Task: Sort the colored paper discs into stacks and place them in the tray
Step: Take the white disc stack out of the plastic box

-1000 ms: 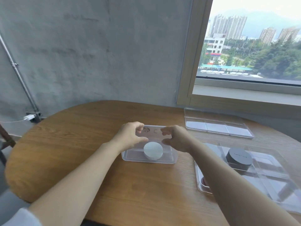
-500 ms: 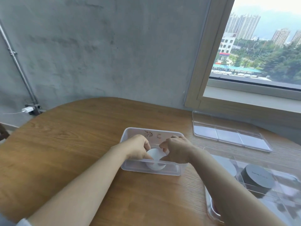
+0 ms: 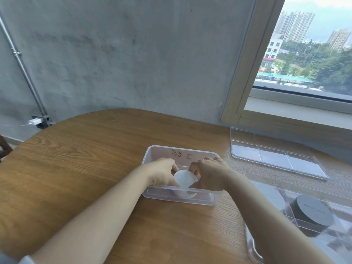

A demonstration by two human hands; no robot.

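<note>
White paper discs in a squat round stack [image 3: 185,179] sit squarely between both hands inside the translucent rectangular plastic box [image 3: 202,195]. The left hand [image 3: 162,173] curls against the stack's left flank and the right hand [image 3: 212,173] against its right, fingers wrapped onto the sides, so it's pinned from both directions. The stack stands roughly upright, its flat top tipped a touch toward the camera; whether the base is clear of the box floor, I can't tell through the cloudy wall. The clear compartmented plastic tray [image 3: 335,244] lies off to the right, beside the right arm, holding a dark grey disc stack [image 3: 312,212] and a paler grey one [image 3: 270,197]. So the carry looks like up over the rim, then rightward. These are thin, smooth sheets, and I'd judge they'd fan out if the squeeze slackens.
</note>
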